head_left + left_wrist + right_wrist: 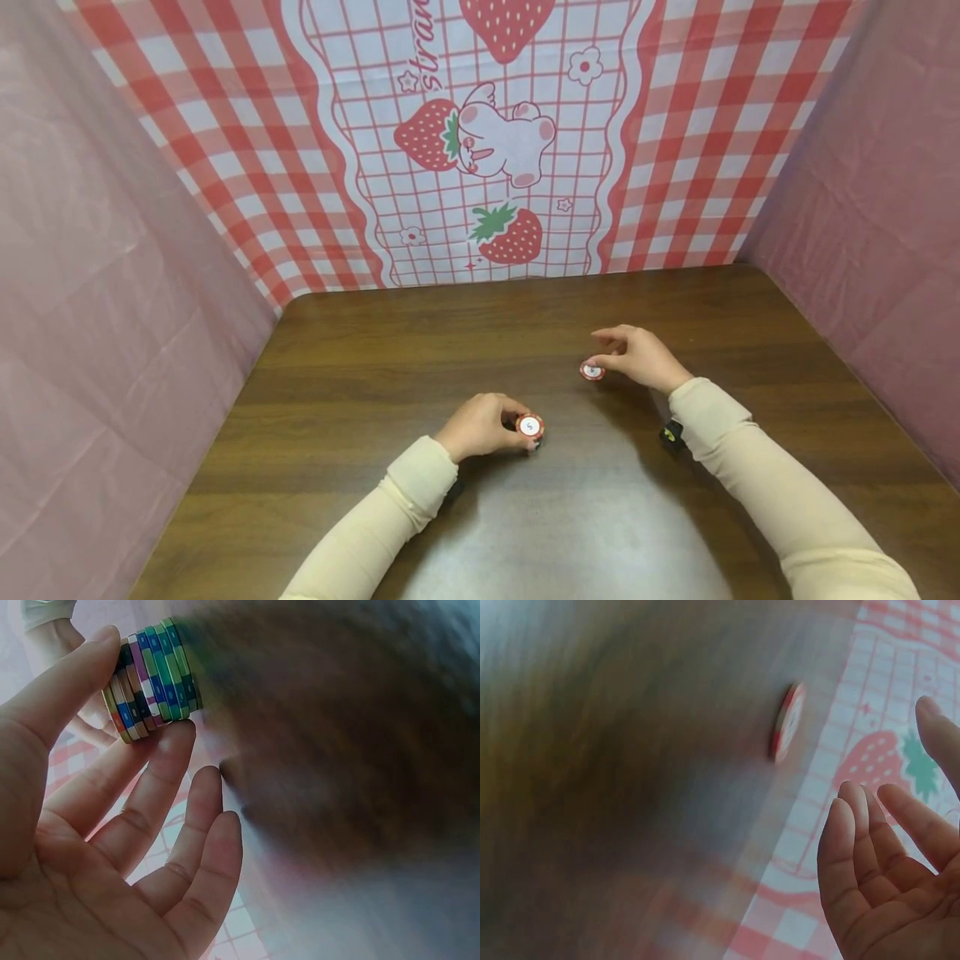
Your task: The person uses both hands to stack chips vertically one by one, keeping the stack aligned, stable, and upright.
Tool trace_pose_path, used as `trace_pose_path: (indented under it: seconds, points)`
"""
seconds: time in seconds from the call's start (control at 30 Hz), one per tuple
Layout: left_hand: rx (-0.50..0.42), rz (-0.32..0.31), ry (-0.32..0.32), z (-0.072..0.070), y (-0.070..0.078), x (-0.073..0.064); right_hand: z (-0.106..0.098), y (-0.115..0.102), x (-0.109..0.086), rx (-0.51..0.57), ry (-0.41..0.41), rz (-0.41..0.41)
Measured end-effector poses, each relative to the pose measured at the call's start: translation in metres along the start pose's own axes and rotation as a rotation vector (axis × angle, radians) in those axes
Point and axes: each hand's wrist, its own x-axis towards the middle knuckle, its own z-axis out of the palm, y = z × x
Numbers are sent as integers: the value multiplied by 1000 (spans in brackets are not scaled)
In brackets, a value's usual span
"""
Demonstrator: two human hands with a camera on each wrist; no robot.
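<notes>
The left hand (480, 427) rests on the wooden table (360, 367) at about 6 o'clock of the tabletop and grips a stack of chips (529, 428) between thumb and fingers; the left wrist view shows the thumb on one side of the stack of chips (150, 679), the index and middle fingertips on the other, and the ring and little fingers loosely extended and free. The edges visible there count to roughly eight or nine chips in green, blue, purple, black, brown and orange; the exact number cannot be fixed because of blur. The top chip is red and white. The right hand (637, 357) is at 2 o'clock from the stack, apart from it, with fingers relaxed and open. A single red-and-white chip (592, 371) lies flat on the table at its fingertips; the right wrist view shows the single chip (787, 722) clear of the fingers (862, 847), so the hand holds nothing. Count: one stack, one loose chip, two hands. Judged from this layout, most chips are already gathered into the stack, and one chip stands separate from it. A strawberry-print cloth (487, 142) hangs at 12 o'clock.
</notes>
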Motion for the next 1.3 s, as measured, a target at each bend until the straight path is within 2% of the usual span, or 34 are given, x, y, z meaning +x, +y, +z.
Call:
trace_pose_path:
  seconds: [0.3,0.6,0.7,1.0,1.3]
  points:
    - [3,0,-5,0,-1,0,2,16,9,-39,-69,9]
    - [-12,-14,-7,-2,1,-1,7,17,12,-96,-166,-7]
    - [-10,-14,-6,-1,1,-1,8,16,13,-116,-166,-28]
    - [6,-18,-4,-2,1,-1,11,20,11,-144,-156,-23]
    - [13,-18,-5,-2,1,-1,13,21,13,-180,-155,-73]
